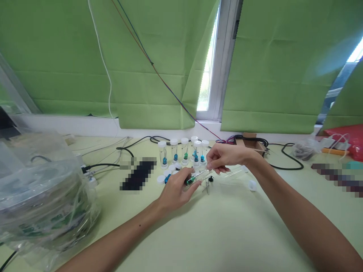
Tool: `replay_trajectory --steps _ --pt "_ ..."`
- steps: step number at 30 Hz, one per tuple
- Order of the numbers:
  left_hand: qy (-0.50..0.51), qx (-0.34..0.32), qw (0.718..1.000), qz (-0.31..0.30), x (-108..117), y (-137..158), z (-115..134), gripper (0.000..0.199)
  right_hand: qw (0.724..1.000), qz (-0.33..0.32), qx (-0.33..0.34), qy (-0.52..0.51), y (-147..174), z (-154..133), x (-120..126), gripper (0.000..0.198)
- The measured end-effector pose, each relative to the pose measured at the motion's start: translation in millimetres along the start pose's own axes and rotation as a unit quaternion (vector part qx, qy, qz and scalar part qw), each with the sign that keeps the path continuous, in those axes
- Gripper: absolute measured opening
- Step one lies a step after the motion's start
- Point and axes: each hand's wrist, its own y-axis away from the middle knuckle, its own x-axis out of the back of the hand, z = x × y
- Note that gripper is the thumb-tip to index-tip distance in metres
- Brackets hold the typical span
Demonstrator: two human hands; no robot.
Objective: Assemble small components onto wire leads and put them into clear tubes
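My left hand [177,189] is closed around a small green-and-black part [190,181], gripped between thumb and fingers. A thin metal wire [202,173] runs from that part toward my right hand [221,156], whose fingertips pinch its far end. Just below the fingertips lie a small black round piece [210,179] and some thin metal pins [207,187]. Behind my hands stand several clear tubes [185,151] with white caps, each with a blue or green part inside. White caps [161,179] and a blue part [167,178] lie left of my left hand, partly hidden by it.
A clear tube [234,173] lies right of my hands, with a loose white cap [252,185] near it. Black cables [295,166] and an open cardboard box [252,142] are at the back. Left stands a large plastic-wrapped round object [51,189]; a red bag [350,139] is far right.
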Motion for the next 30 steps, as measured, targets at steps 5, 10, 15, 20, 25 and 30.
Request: replay_trajectory --steps 5,10,15,20,25,30 --pt "0.067 0.087 0.994 -0.001 2.4 -6.1 6.0 0.023 0.998 0.052 0.038 -0.006 4.7 -5.4 2.6 0.03" --pt "0.248 0.197 0.948 0.037 5.6 -14.5 3.8 0.027 0.985 0.168 0.05 -0.005 0.2 -8.6 1.2 0.031" --pt "0.382 0.271 0.88 0.073 3.9 -19.4 -6.7 0.031 0.98 0.16 -0.013 0.121 -27.9 13.3 -9.2 0.015" --pt "0.374 0.315 0.87 0.067 -1.7 -18.3 -13.7 0.033 0.974 0.095 -0.042 0.2 -46.5 36.1 -16.0 0.011" --pt "0.361 0.323 0.873 0.063 -3.1 -18.3 -14.2 0.031 0.959 -0.022 -0.031 0.281 -47.1 34.3 -20.6 0.014" --pt "0.361 0.315 0.875 0.063 -3.8 -18.5 -14.1 0.031 0.942 -0.07 -0.084 0.317 -52.3 27.2 -32.3 0.019"
